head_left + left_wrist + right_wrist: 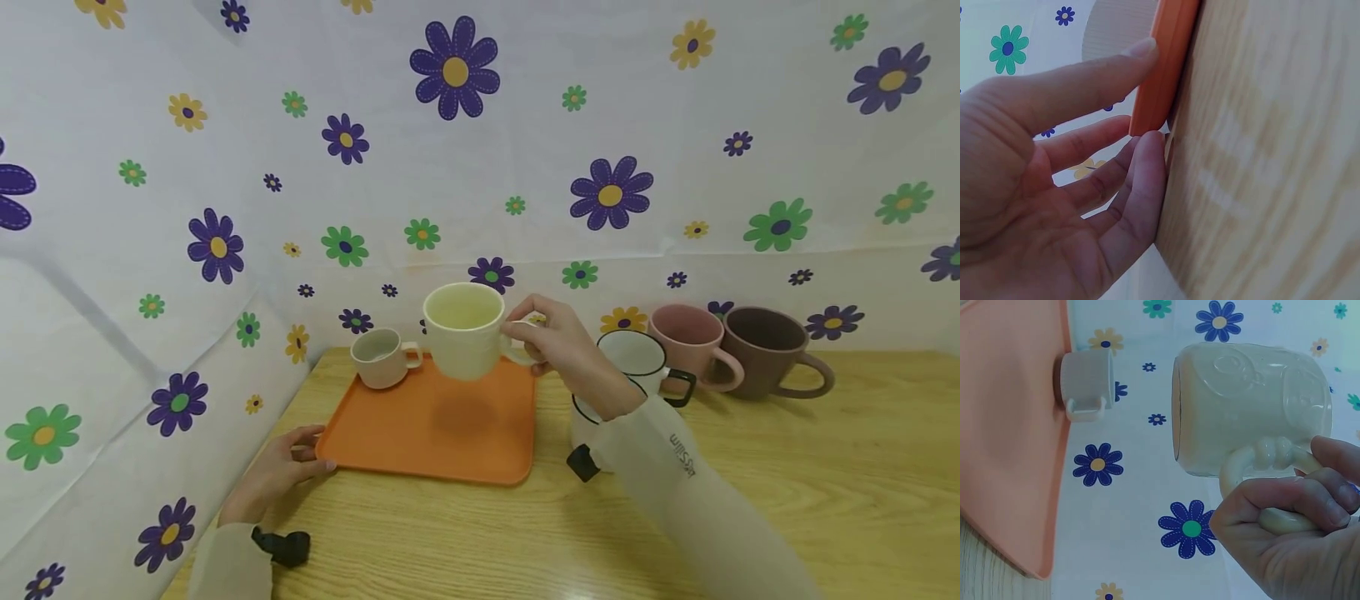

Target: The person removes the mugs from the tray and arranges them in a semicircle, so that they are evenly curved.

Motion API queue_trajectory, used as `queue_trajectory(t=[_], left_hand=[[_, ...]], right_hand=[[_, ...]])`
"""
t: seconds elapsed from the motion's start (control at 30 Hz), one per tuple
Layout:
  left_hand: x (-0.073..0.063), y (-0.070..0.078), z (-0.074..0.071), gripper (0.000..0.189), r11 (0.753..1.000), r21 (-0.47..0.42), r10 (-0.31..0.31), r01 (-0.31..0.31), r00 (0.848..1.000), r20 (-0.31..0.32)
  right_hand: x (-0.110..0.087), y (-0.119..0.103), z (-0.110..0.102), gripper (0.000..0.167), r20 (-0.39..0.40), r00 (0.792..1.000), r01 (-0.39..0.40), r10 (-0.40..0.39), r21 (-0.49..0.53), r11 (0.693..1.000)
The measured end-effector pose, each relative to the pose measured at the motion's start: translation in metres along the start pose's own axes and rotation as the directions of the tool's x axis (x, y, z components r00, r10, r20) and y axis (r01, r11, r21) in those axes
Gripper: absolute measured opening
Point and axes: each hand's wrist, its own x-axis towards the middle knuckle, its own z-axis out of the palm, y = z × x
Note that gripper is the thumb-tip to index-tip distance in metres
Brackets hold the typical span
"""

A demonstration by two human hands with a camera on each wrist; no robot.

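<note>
My right hand (551, 333) holds a cream mug (465, 337) by its handle, in the air over the orange tray (420, 442). In the right wrist view the fingers wrap the knobbly handle (1272, 450), and raised patterns show on the mug's side. My left hand (277, 471) is at the tray's near left corner, thumb on the front edge and fingers along the left side. The left wrist view shows the thumb (1110, 72) against the orange rim (1163, 69). A small pale cup (380, 358) stands upright on the tray's far left corner.
Right of the tray stand white mugs (633, 354) with black rims, partly hidden by my right forearm. Behind them are a pink mug (686, 333) and a brown mug (765, 350). A flowered cloth (517, 150) hangs behind and left of the wooden table (450, 542).
</note>
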Motion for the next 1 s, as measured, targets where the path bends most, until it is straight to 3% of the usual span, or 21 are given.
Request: queue_trajectory(t=[0.57, 1.0], left_hand=[[-0.001, 0.001, 0.0, 0.071, 1.0, 0.029, 0.006, -0.006, 1.0, 0.0], [-0.001, -0.001, 0.001, 0.071, 0.999, 0.043, 0.019, -0.019, 1.0, -0.006]], right_hand=[[-0.025, 0.002, -0.03, 0.014, -0.021, 0.999, 0.033, -0.033, 0.011, 0.999], [-0.047, 0.002, -0.052, 0.016, -0.034, 0.998, 0.05, -0.052, -0.072, 0.996]])
